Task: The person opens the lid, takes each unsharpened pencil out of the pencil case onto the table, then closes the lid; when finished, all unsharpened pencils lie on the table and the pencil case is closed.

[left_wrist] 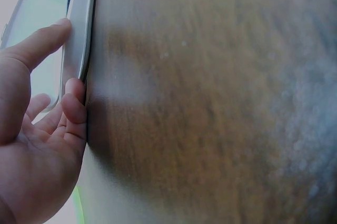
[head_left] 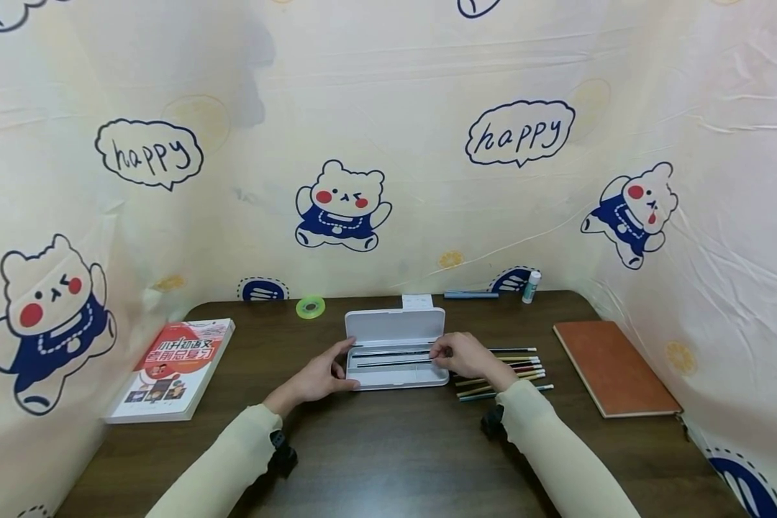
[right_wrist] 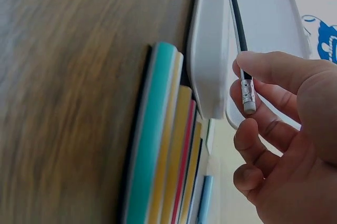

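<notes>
One open white pencil case (head_left: 395, 360) sits mid-table with two dark pencils inside. Your right hand (head_left: 469, 356) pinches one black pencil (right_wrist: 240, 29) at its eraser end, which only the right wrist view shows. About six pencils (head_left: 511, 370) lie just right of the case. Your left hand (head_left: 320, 375) steadies the case's left end, fingers relaxed.

A study desk: wooden table (head_left: 388, 460), workbook (head_left: 171, 370), notebook (head_left: 611, 367), pencils (head_left: 511, 370), cartoon-bear cloth (head_left: 343, 205).
</notes>
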Demonstrator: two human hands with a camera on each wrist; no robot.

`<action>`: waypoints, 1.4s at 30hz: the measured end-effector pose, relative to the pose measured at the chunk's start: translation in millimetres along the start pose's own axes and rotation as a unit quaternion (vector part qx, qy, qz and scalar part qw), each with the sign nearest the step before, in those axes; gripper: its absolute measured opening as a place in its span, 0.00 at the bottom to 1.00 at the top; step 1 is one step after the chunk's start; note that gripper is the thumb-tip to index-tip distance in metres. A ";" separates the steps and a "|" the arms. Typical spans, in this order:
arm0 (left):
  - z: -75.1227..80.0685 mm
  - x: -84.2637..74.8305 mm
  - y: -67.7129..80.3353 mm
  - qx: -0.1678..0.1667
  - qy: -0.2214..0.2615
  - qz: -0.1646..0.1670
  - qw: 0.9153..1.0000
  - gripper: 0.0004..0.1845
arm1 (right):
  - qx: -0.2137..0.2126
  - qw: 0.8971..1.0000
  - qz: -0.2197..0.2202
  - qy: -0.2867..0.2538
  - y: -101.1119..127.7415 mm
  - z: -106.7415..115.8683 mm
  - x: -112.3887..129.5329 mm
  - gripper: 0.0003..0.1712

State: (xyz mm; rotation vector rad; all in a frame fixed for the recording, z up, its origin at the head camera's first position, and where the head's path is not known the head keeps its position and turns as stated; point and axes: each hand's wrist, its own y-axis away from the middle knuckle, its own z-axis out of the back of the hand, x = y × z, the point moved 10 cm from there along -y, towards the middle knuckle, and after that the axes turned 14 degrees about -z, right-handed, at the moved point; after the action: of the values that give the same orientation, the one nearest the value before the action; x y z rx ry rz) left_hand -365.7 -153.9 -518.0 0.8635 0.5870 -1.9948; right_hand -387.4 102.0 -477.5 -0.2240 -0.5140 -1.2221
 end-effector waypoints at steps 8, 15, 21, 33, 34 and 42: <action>-0.4 2.2 -1.2 -0.002 0.009 0.002 1.000 0.51 | -0.010 1.000 0.012 -0.012 16.2 17.7 -13.9 0.02; 0.0 1.0 -1.9 -0.001 0.006 -0.002 1.000 0.51 | -0.009 1.000 0.020 -0.021 34.3 30.7 -29.8 0.03; -0.2 1.9 -1.7 0.000 0.007 -0.002 1.000 0.52 | -0.007 1.000 0.008 -0.020 47.9 39.2 -51.3 0.03; -0.6 3.1 -1.6 0.001 0.005 -0.001 1.000 0.52 | -0.005 1.000 0.005 -0.022 78.6 57.4 -90.6 0.03; -0.6 2.7 -1.5 0.002 0.005 -0.002 1.000 0.52 | -0.001 1.000 0.002 -0.025 80.4 57.7 -94.6 0.03; -0.3 0.7 -1.3 0.002 0.005 -0.004 1.000 0.51 | 0.025 0.998 -0.041 -0.035 91.6 60.4 -122.7 0.02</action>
State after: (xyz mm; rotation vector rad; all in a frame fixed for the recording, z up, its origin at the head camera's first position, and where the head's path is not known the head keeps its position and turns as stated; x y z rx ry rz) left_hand -367.1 -153.4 -518.6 0.8758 0.5947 -2.0004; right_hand -347.3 261.6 -475.5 -0.2061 -0.6187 -1.2823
